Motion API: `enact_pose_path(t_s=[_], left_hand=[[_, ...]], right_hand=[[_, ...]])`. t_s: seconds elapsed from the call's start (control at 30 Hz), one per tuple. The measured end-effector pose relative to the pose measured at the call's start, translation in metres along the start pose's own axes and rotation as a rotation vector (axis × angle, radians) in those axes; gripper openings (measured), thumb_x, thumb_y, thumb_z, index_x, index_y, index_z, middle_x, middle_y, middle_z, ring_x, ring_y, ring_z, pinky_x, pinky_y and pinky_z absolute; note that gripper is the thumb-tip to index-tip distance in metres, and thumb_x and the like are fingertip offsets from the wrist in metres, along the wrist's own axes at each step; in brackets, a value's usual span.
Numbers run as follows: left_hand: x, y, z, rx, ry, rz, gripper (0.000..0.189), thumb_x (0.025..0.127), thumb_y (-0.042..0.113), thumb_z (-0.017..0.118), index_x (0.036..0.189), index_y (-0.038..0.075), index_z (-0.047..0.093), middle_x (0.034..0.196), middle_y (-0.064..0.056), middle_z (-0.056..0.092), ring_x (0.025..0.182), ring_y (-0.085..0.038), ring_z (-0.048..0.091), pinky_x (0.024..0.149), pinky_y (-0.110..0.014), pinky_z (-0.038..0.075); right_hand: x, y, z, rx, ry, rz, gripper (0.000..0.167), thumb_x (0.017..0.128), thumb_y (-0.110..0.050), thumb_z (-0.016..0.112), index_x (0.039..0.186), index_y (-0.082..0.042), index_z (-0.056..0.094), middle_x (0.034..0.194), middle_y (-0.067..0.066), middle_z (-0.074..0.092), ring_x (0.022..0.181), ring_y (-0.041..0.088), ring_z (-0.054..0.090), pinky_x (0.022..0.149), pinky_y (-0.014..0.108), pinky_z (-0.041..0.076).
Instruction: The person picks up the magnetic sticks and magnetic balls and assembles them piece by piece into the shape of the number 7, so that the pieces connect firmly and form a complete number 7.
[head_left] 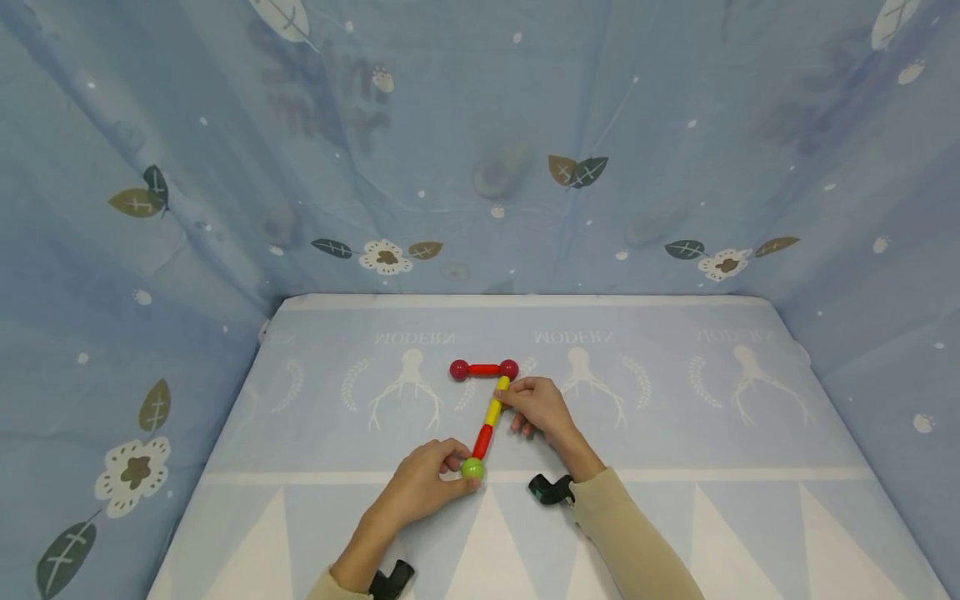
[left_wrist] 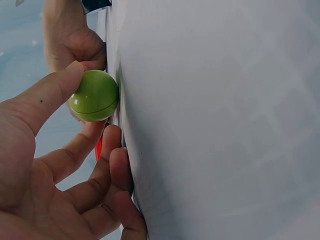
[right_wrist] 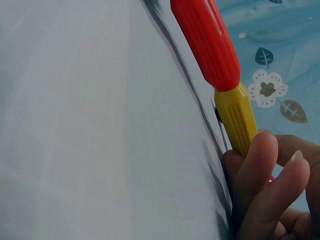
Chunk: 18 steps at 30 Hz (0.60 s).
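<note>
My left hand [head_left: 423, 485] pinches a glossy green ball [head_left: 473, 468] between thumb and fingers; the left wrist view shows the thumb on one side of the ball [left_wrist: 95, 97]. From this ball a red rod [head_left: 483, 442] runs up to a yellow rod [head_left: 492, 412], end to end in a slanted line. My right hand [head_left: 545, 408] grips the yellow rod near its far end, fingers curled about it. Just beyond, a dark red ball [head_left: 508, 368] sits at the yellow rod's tip. A second red rod [head_left: 483, 370] links it leftward to another dark red ball [head_left: 459, 370].
Everything lies on a table with a pale blue and white printed cloth [head_left: 660, 433]. Blue patterned curtains [head_left: 480, 125] rise behind and at both sides. Black wrist-worn devices [head_left: 550, 489] sit beside both wrists, near the cloth.
</note>
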<state>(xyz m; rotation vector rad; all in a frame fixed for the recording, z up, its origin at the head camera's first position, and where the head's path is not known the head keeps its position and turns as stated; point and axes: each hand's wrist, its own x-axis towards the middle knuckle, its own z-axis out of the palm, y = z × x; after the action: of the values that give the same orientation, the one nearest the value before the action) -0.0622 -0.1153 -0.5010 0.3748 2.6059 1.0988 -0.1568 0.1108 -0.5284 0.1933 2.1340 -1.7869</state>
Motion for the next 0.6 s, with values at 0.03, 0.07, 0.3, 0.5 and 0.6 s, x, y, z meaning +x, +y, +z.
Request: enact_pose_path(t_s=[0.03,0.07,0.3,0.5,0.6], left_hand=[[0.000,0.000,0.000,0.001,0.000,-0.001,0.035,0.082,0.038,0.082,0.108,0.018,0.069,0.089,0.007,0.059,0.083,-0.014,0.052,0.070,-0.031,0.043],[0.000,0.000,0.000,0.002,0.000,-0.001,0.035,0.082,0.038,0.082,0.108,0.018,0.069,0.089,0.006,0.059,0.083,-0.014,0.053,0.070,-0.031,0.043],[0.001,0.000,-0.001,-0.005,-0.011,-0.004,0.039,0.083,0.041,0.082,0.110,0.017,0.069,0.091,0.006,0.061,0.084,-0.015,0.053,0.071,-0.032,0.044],[0.002,0.000,-0.005,-0.019,-0.026,-0.025,0.046,0.083,0.043,0.081,0.115,0.012,0.068,0.094,0.004,0.062,0.087,-0.016,0.055,0.074,-0.034,0.045],[0.002,0.001,-0.009,-0.030,-0.017,-0.045,0.047,0.083,0.043,0.081,0.115,0.012,0.068,0.095,0.003,0.061,0.088,-0.018,0.055,0.074,-0.035,0.045]], right_hand=[[0.000,0.000,0.000,-0.001,0.000,-0.001,0.037,0.087,-0.033,0.080,0.098,-0.001,0.067,0.078,0.010,0.070,0.042,0.017,0.057,0.039,0.026,0.044],[0.000,0.000,0.000,-0.002,0.000,0.000,0.037,0.087,-0.033,0.080,0.098,-0.001,0.067,0.078,0.010,0.070,0.042,0.017,0.057,0.039,0.026,0.044],[0.002,0.000,-0.004,0.018,-0.020,-0.003,0.036,0.087,-0.031,0.079,0.102,0.000,0.068,0.082,0.011,0.072,0.045,0.017,0.060,0.041,0.026,0.046],[-0.002,0.000,-0.011,0.044,-0.038,-0.008,0.031,0.090,-0.026,0.077,0.104,0.000,0.068,0.087,0.011,0.071,0.049,0.019,0.062,0.045,0.028,0.050],[-0.006,-0.001,-0.015,0.026,-0.027,-0.017,0.029,0.091,-0.026,0.076,0.104,-0.002,0.068,0.089,0.011,0.071,0.052,0.021,0.062,0.046,0.030,0.050]])
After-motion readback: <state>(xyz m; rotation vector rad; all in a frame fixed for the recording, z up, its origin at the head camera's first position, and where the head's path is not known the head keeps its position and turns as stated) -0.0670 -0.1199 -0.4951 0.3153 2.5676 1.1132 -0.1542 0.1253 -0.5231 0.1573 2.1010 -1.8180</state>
